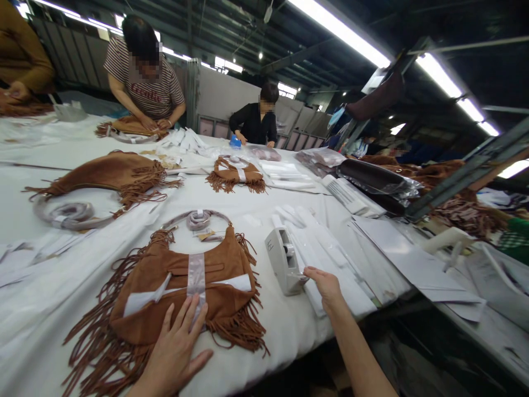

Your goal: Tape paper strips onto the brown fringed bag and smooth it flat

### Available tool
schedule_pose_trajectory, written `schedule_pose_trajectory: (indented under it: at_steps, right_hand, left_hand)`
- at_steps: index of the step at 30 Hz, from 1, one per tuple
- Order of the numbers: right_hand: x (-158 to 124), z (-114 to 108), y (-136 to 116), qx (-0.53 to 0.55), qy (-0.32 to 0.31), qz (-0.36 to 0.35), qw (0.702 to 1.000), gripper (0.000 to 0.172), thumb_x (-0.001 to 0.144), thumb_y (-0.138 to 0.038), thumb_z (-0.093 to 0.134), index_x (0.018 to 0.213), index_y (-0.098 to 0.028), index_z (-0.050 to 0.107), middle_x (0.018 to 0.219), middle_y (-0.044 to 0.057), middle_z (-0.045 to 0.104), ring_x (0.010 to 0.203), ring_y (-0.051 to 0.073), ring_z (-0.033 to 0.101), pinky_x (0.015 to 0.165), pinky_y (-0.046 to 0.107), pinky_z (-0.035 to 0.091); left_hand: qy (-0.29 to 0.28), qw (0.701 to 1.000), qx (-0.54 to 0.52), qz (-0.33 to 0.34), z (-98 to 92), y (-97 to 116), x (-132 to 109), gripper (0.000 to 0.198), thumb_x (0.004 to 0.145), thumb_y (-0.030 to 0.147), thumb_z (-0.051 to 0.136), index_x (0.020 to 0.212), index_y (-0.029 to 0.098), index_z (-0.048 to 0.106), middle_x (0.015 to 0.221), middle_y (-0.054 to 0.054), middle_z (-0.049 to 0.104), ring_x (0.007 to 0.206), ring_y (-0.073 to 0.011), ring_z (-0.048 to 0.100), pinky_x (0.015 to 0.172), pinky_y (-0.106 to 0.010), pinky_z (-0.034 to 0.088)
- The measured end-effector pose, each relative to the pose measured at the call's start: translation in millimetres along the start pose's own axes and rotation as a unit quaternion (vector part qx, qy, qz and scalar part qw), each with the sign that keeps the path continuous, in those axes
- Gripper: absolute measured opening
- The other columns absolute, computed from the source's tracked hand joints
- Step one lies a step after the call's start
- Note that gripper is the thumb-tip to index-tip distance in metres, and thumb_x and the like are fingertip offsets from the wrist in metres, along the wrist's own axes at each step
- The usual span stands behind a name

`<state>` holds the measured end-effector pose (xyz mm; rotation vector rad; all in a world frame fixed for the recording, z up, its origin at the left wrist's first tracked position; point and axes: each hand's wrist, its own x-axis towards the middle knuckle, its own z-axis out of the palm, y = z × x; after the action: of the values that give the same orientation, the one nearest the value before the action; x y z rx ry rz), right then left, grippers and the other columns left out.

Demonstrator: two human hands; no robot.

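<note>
On the white table (285,325) before us, a brown fringed bag (157,268) lies near the front edge, a shiny band (196,270) across its middle. Our left hand (179,337) rests palm down on the bag's lower part, fingers straight and spread, gripping nothing, some fingertips on the band. Our right forearm (357,343) slants in from the lower right, and the right hand (325,284) has its fingers close together at the near end of the tape dispenser (281,262); whether they pinch anything, we cannot tell.
</note>
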<state>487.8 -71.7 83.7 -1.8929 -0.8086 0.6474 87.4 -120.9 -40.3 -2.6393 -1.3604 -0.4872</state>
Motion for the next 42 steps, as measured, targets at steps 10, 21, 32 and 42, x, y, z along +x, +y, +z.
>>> schedule_pose_trajectory:
  at_steps: [10, 21, 32, 42]
  right_hand:
    - [-44.0, -23.3, 42.7, -0.04, 0.012, 0.005, 0.999, 0.038, 0.053, -0.051, 0.071, 0.065, -0.016, 0.075, 0.099, 0.012, 0.073, 0.1, 0.032, 0.064, 0.091, 0.041, 0.047]
    - [-38.7, -8.1, 60.3, -0.198, 0.03, -0.026, 0.979, 0.042, 0.064, -0.059, 0.05, 0.059, -0.019, 0.065, 0.058, 0.009, 0.067, 0.063, 0.027, 0.062, 0.062, 0.036, 0.044]
    - [-69.7, 31.1, -24.6, -0.31, -0.132, -0.293, 0.895, 0.037, 0.08, -0.052, 0.046, 0.079, -0.023, 0.068, 0.08, 0.006, 0.073, 0.075, 0.025, 0.067, 0.071, 0.035, 0.048]
    - [-99.6, 143.7, -168.3, -0.29, -0.658, -0.468, 0.514, 0.02, 0.091, -0.026, 0.054, 0.087, -0.018, 0.072, 0.079, 0.003, 0.071, 0.072, 0.012, 0.061, 0.072, 0.022, 0.042]
  left_hand:
    - [0.01, 1.0, -0.003, 0.002, 1.2, -0.3, 0.0, 0.075, 0.082, 0.058, 0.05, 0.145, 0.019, 0.035, 0.153, -0.016, 0.025, 0.141, -0.0342, 0.021, 0.114, -0.058, 0.008]
    - [-0.009, 1.0, -0.013, -0.004, 0.1, -0.5, 0.2, 0.076, 0.083, 0.057, 0.049, 0.146, 0.018, 0.032, 0.154, -0.016, 0.024, 0.141, -0.0348, 0.018, 0.113, -0.059, 0.008]
    - [-0.105, 0.992, -0.059, -0.038, -20.4, -4.5, 9.5, 0.084, 0.083, 0.066, 0.045, 0.149, 0.019, 0.021, 0.156, -0.016, 0.016, 0.143, -0.0344, 0.01, 0.112, -0.06, 0.003]
    - [-0.109, 0.986, -0.118, -0.051, -21.2, -5.5, 9.4, 0.087, 0.085, 0.075, 0.028, 0.15, 0.019, 0.016, 0.157, -0.015, 0.011, 0.144, -0.0324, 0.003, 0.112, -0.061, -0.002]
